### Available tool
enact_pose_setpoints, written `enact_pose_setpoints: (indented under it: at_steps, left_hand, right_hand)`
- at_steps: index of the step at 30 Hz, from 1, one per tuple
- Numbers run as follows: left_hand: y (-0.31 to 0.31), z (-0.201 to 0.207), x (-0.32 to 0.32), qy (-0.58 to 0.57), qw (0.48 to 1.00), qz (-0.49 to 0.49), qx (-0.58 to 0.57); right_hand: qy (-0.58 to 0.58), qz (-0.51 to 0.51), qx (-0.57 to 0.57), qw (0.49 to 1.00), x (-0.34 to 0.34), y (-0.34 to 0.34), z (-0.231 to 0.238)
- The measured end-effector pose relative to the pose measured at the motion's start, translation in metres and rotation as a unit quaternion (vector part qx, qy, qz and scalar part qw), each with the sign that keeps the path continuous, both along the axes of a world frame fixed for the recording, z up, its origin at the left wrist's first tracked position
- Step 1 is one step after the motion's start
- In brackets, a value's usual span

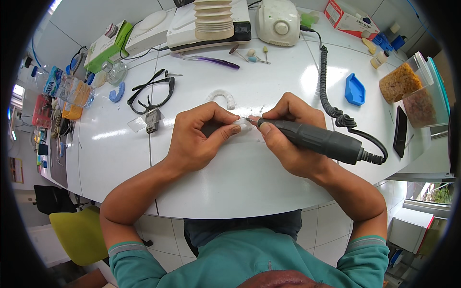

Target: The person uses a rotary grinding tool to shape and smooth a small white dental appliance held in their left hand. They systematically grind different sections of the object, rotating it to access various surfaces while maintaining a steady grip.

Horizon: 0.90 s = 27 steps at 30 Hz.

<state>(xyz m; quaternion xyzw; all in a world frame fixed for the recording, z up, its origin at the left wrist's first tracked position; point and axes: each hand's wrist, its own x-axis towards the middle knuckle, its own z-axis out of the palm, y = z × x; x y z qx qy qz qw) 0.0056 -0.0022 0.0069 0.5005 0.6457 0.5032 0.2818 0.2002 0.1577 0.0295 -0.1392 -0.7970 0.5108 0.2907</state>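
My left hand [197,139] pinches a small, translucent whitish piece [241,122] between thumb and fingers. Most of that piece is hidden by the fingertips, so its full shape does not show. In my right hand [303,161] is a dark grey rotary handpiece [321,138], gripped like a pen with its thin bit pointing left. The bit's tip is at the piece; whether they touch, I cannot tell. Just beyond my hands lies a clear, horseshoe-shaped dental tray [231,101]. A coiled cord [324,81] links the handpiece to a white control unit [279,23] at the back.
Black-framed glasses [168,93] and a small metal block [152,120] lie left. Several mounted burs [252,55] and a purple-handled tool [211,60] sit farther back. On the right are a blue tray [355,90], a black phone [399,132] and food containers [401,82].
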Motion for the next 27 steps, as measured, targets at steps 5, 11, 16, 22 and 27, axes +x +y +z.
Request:
enact_pose_setpoints:
  at_steps: [5,11,16,22,27]
  left_hand:
    - [-0.0003,-0.0012,-0.0003,-0.003,1.0,-0.002,0.001]
    - [0.0002,-0.0009,-0.0006,-0.004,1.0,-0.002,0.007]
    - [0.0011,-0.0013,-0.0009,0.002,1.0,-0.01,0.021]
    - [0.0011,-0.0036,-0.0015,0.002,1.0,-0.011,0.023]
    - [0.0005,-0.0021,-0.0011,0.004,1.0,-0.013,0.017]
  right_hand:
    - [-0.009,0.007,0.027,1.0,0.0022,-0.0002,0.0039]
    - [-0.031,0.007,0.005,0.999,0.003,-0.0015,0.0064]
    - [-0.041,0.002,0.005,0.999,0.0042,-0.0021,0.0056]
    - [-0.032,0.003,0.008,0.999,0.0037,-0.0016,0.0035]
    - [-0.052,0.007,0.006,0.999,0.004,0.0003,0.0042]
